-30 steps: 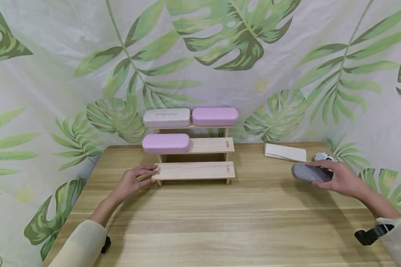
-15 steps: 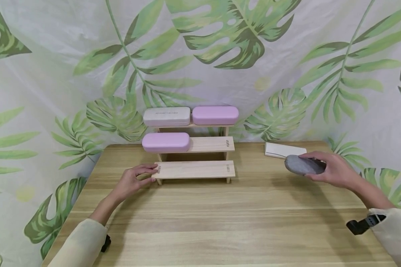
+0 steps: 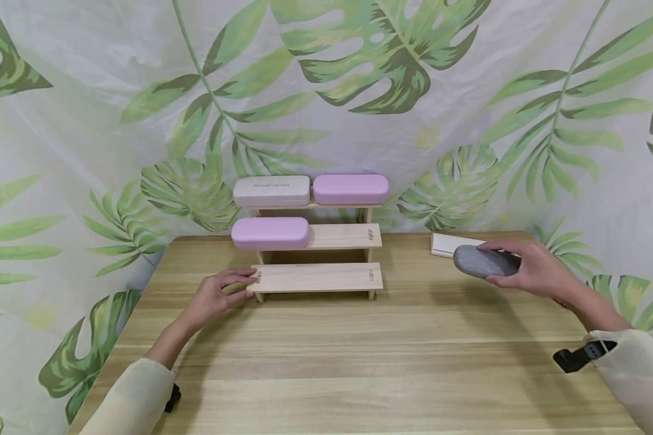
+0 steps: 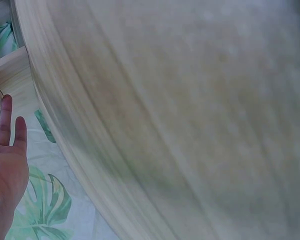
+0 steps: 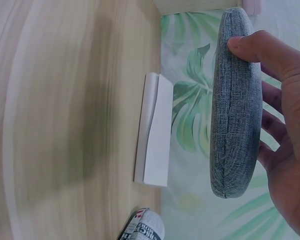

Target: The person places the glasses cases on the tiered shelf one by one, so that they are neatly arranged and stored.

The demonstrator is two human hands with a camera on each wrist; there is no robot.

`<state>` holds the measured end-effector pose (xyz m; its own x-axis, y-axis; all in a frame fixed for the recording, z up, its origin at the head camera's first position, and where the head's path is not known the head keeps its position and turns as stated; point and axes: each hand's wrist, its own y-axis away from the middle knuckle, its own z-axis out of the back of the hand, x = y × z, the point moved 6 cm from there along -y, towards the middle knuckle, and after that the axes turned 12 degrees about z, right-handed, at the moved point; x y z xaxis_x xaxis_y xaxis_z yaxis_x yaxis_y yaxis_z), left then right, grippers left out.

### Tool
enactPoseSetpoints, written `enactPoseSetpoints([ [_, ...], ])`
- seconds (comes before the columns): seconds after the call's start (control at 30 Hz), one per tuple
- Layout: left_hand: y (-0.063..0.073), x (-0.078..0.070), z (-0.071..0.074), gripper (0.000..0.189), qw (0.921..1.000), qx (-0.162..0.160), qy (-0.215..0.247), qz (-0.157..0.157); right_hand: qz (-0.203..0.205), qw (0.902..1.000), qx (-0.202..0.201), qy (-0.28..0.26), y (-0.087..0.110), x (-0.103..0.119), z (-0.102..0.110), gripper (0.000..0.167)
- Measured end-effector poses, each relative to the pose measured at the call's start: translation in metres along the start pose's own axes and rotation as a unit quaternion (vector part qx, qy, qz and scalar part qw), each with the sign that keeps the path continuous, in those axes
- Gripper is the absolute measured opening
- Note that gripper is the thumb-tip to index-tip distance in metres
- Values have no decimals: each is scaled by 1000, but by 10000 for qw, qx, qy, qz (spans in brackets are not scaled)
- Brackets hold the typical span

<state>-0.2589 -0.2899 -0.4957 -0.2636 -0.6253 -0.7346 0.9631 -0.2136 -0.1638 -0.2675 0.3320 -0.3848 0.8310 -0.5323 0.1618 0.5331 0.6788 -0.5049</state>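
In the head view my right hand [image 3: 541, 266] holds a grey fabric glasses case [image 3: 484, 261] above the table's right part. The right wrist view shows the thumb on the near side of the case and the fingers behind it. My left hand [image 3: 217, 296] grips the left end of the lowest step of a three-tier wooden display rack [image 3: 318, 278], its thumb at the front edge. A white glasses case [image 3: 272, 191] and a pink glasses case [image 3: 350, 189] stand on the top tier. Another pink case [image 3: 270, 232] sits at the left of the middle tier.
A flat white folding case [image 5: 157, 130] lies at the table's back right, partly behind the grey case in the head view. Beside it is a rounded case with printed lettering [image 5: 145, 227]. A leaf-patterned cloth [image 3: 359, 90] hangs behind the wooden table [image 3: 359, 362].
My right hand has carried the grey glasses case left and slightly up across the view, and it now overlaps the white folding case. My left hand stays at the rack.
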Motion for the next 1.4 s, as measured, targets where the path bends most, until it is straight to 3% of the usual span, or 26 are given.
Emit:
enactPoseSetpoints([
  [0.27, 0, 0, 0, 34, 10000, -13, 23, -1, 262, 9994, -108, -204, -11, 2, -2, 67],
  [0.7, 1, 4, 0, 34, 10000, -21, 14, -14, 78, 9999, -83, 21, -30, 10, -5, 63],
  [1.07, 2, 2, 0, 34, 10000, -27, -17, -8, -336, 9988, 346, -95, -48, 18, -10, 60],
  [1.4, 1, 1, 0, 35, 10000, -31, 8, -14, 256, 9985, -23, -473, -66, 22, -16, 62],
])
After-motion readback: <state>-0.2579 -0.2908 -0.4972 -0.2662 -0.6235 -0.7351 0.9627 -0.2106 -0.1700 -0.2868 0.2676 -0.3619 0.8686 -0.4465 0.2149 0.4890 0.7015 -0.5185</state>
